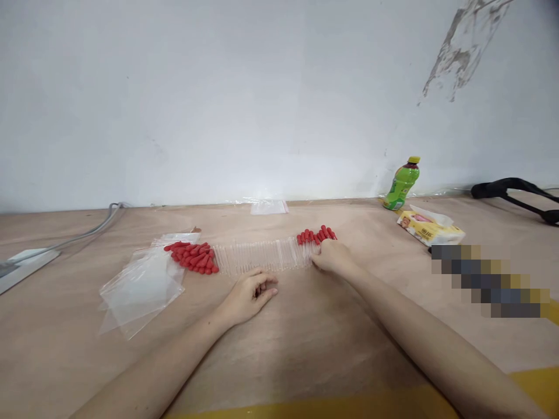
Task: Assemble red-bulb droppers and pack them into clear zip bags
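Observation:
Many thin clear tubes (257, 256) lie side by side in a row across the middle of the table. At the row's left end is a pile of red rubber bulbs (194, 256). More red caps (315, 234) stand at the tops of tubes at the right end. My left hand (254, 293) rests just in front of the row, fingers curled but apart, with nothing in it. My right hand (331, 256) is at the right end, below the red caps, its fingers pinched together on the tubes there; the fingertips are partly hidden.
Clear plastic bags (144, 285) lie at the left, a small bag (269, 207) by the wall. At the right stand a green bottle (400, 185) and a tissue box (430, 228), with a black stand (515, 192) beyond. A grey cable (94, 230) runs at the far left.

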Motion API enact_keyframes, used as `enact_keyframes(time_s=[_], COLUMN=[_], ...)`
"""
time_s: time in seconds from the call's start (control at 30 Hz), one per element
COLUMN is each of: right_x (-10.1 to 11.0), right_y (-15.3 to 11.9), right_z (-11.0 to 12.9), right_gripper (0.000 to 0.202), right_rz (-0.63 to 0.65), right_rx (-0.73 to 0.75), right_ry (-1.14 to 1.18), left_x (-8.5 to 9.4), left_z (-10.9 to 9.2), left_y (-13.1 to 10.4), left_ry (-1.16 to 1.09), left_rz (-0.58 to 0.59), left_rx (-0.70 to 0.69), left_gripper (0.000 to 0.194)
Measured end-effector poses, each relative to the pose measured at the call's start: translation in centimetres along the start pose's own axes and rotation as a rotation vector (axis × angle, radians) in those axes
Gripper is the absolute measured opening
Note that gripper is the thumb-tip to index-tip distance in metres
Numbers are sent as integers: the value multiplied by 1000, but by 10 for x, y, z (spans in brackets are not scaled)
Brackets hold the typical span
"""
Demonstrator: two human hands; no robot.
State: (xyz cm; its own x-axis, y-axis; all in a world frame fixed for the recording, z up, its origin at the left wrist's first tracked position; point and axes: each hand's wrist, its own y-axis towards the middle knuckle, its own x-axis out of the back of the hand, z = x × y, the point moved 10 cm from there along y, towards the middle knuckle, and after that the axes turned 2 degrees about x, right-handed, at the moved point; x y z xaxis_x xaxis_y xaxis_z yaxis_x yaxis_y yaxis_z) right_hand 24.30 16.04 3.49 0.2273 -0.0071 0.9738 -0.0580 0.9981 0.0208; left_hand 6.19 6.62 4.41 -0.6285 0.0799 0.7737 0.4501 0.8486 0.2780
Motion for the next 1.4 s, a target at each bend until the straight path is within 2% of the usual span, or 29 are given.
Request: enact_keyframes(time_s=[0.23,0.3,0.4,0.47,0.53,0.6,0.7,0.8,0.97,1.1,1.17,1.4], right_x=[-5,2,25,47,62,60,40,27,25,20,17,16], right_y=[4,3,1,-2,-11,-25,-50,-71,-85,-85,-86,-87], right_z=[-4,-5,-10,-14,-13,-1,20,32,41,40,41,44], right_gripper=[22,21,25,25,19,14,13,24,18,14,13,15], right_rz=[28,35,9,-96,-228,-293,-321,-382,-414,-383,-369,-347], right_rx=[-34,-19,6,39,122,282,528,647,728,724,729,749], right_ry=[42,65,89,103,149,246,423,474,472,449,429,392], left_x=[0,-1,4,20,46,76,120,149,166,163,159,155], left_z=[1,-2,-2,2,8,18,45,76,109,124,127,131], left_y=[-1,-2,-1,0,1,2,0,-6,-15,-24,-27,-27], left_ry=[5,7,46,146,313,507,729,781,687,568,538,541], left_rz=[-15,-18,-62,-161,-289,-381,-430,-376,-195,-22,30,42], left_rx=[-10,-19,4,44,88,150,325,518,687,788,804,787], left_gripper=[19,19,18,18,23,23,22,28,35,37,37,24])
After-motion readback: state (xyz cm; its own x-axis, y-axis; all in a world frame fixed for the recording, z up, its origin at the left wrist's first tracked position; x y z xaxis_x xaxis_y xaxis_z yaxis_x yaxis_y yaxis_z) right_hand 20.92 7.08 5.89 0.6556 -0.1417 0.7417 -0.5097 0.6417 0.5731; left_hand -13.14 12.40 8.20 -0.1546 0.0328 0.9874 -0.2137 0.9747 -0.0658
